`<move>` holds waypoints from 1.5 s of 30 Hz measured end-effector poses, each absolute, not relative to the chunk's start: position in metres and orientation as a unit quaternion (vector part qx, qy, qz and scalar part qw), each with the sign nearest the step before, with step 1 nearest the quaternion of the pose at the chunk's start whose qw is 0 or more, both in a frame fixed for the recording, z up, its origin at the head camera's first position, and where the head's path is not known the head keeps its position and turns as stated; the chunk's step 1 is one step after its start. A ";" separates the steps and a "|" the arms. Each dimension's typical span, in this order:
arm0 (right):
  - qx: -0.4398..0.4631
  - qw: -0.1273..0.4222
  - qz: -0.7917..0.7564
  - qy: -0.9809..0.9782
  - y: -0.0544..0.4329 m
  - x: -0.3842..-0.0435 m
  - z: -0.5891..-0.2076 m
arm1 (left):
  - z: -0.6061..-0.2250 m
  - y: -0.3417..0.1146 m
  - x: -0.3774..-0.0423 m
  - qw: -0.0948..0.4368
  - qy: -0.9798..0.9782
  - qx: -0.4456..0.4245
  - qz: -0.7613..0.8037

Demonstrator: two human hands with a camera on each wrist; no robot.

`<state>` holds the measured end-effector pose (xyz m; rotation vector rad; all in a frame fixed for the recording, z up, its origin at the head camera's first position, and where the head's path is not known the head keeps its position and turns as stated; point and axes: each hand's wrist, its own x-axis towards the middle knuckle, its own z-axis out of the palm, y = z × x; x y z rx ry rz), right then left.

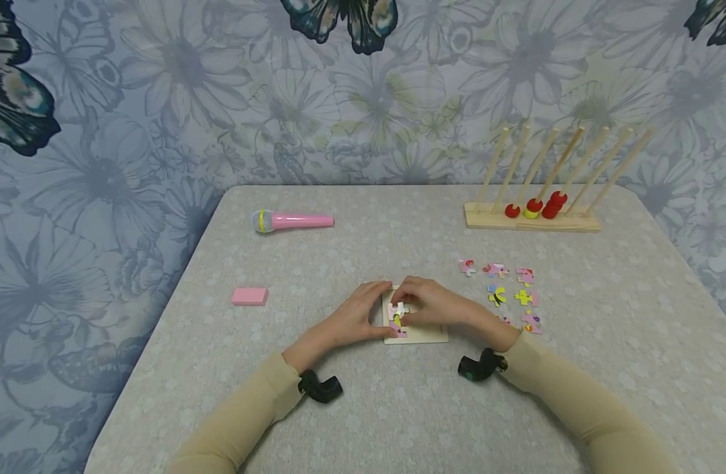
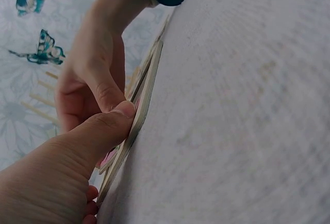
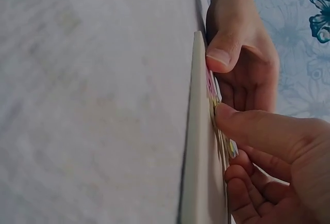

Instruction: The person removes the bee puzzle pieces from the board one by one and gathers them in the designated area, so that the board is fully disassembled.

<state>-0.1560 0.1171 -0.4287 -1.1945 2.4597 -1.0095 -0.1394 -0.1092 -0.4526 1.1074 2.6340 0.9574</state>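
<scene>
A light wooden puzzle tray (image 1: 424,334) lies in the middle of the table, with pink, yellow and white pieces along its left side. My left hand (image 1: 357,313) holds the tray at its left end, thumb on the near edge and fingers at the far edge. The left thumb (image 2: 105,126) presses on the tray's rim in the left wrist view. Over the tray, my right hand (image 1: 434,303) pinches a jigsaw piece (image 3: 233,148) with thumb and fingers. That piece is mostly hidden by the fingers.
Several loose jigsaw pieces (image 1: 524,297) lie right of the tray. A pink toy microphone (image 1: 303,221) is at the back left, above a pink block (image 1: 250,296). A wooden peg abacus (image 1: 531,220) with red and yellow beads stands at the back right, near the wall.
</scene>
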 end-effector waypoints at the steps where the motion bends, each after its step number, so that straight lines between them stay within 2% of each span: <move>1: -0.405 0.119 -0.347 0.838 0.118 -0.157 -0.429 | -0.453 -0.109 -0.140 0.063 0.872 0.367 0.318; 4: -0.398 0.129 -0.349 0.839 0.119 -0.158 -0.429 | -0.453 -0.109 -0.140 0.063 0.871 0.368 0.318; 9: -0.378 0.110 -0.351 0.850 0.125 -0.156 -0.422 | -0.453 -0.108 -0.140 0.064 0.870 0.369 0.320; 18: -0.288 0.049 -0.338 0.895 0.203 -0.155 -0.414 | -0.451 -0.110 -0.139 0.072 0.880 0.353 0.310; 26: -0.235 0.051 -0.304 0.922 0.226 -0.153 -0.423 | -0.450 -0.113 -0.137 0.073 0.878 0.353 0.314; 31: -0.240 0.037 -0.289 0.926 0.219 -0.150 -0.419 | -0.450 -0.112 -0.137 0.078 0.879 0.353 0.311; 35: -0.278 0.026 -0.307 0.910 0.191 -0.138 -0.408 | -0.450 -0.113 -0.137 0.084 0.879 0.348 0.314; 41: -0.359 0.074 -0.288 0.885 0.140 -0.113 -0.410 | -0.451 -0.114 -0.140 0.092 0.871 0.362 0.320; 45: -0.372 0.073 -0.267 0.886 0.126 -0.106 -0.419 | -0.452 -0.114 -0.141 0.084 0.867 0.373 0.321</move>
